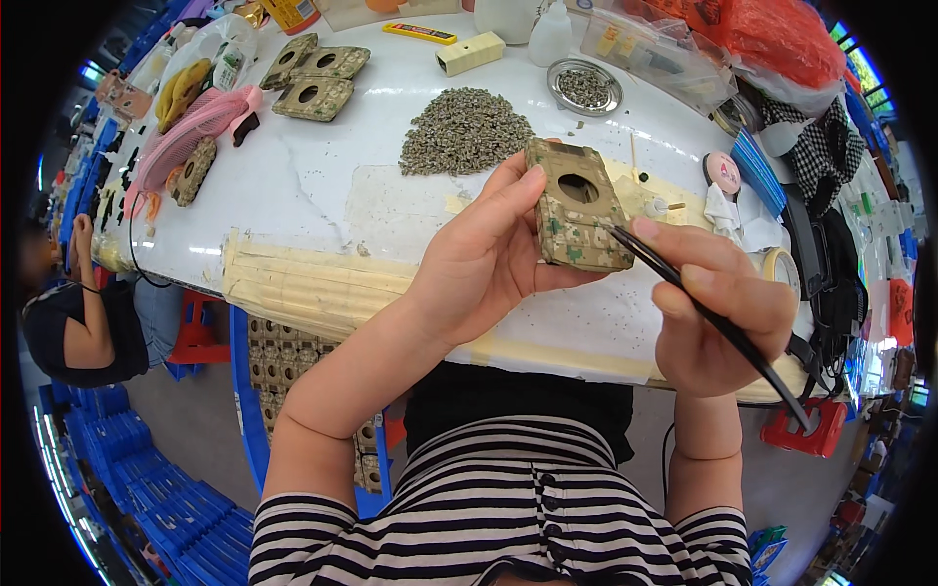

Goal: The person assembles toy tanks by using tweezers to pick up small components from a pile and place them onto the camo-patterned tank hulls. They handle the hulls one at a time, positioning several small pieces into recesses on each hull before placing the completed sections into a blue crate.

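Apparently work is midway: left fingers (512, 201) grasp a camouflage case (572, 223), right fingers (725, 290) pinch tweezers (649, 256) at it, small pieces (464, 133) remain heaped inside the near edge of the counter (303, 186).

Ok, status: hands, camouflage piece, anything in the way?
Left hand holding camouflage piece. Right hand gripping black tweezers, tips by the piece's right edge; contact unclear. Nothing visibly in the way; heap of small parts lies beyond.

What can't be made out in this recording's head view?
Head view: underside of the camouflage piece, hidden by its upper face and the left hand.
Head view: whether the black tweezers pinch anything; too small.
Head view: far end of the orange container, cut off by the upper edge.
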Tool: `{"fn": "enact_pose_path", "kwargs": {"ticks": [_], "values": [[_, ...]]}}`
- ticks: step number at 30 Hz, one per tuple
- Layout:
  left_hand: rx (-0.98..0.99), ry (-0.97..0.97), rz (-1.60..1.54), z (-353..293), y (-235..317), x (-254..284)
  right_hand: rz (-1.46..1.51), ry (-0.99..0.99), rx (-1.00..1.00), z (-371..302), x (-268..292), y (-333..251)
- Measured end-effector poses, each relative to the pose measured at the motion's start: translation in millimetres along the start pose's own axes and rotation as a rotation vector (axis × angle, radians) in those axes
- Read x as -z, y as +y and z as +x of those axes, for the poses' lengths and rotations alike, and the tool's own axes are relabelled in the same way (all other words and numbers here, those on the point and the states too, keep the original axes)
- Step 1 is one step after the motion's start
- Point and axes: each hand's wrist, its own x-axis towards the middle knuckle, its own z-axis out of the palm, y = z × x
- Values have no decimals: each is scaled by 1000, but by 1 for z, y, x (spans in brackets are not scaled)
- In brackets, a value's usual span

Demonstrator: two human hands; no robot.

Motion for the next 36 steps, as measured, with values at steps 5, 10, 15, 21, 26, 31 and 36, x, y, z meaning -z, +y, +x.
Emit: {"fn": "enact_pose_path", "kwargs": {"ticks": [5,10,15,21,26,31,36], "values": [[1,8,-19,0,-1,3,-188,-48,63,-2,-8,2],[-13,6,-11,0,-1,2,-223,-81,103,1,-8,1],[-6,-18,-27,0,-1,3,-240,-88,108,1,-7,1],[-18,-4,-19,0,-1,2,-247,-93,114,0,-7,2],[-10,-27,-38,0,-1,3,-256,-93,119,-1,-7,2],[0,-55,-63,0,-1,5,-253,-88,123,0,-8,1],[-2,-18,-41,0,-1,3,-268,-92,126,1,-8,0]]}}
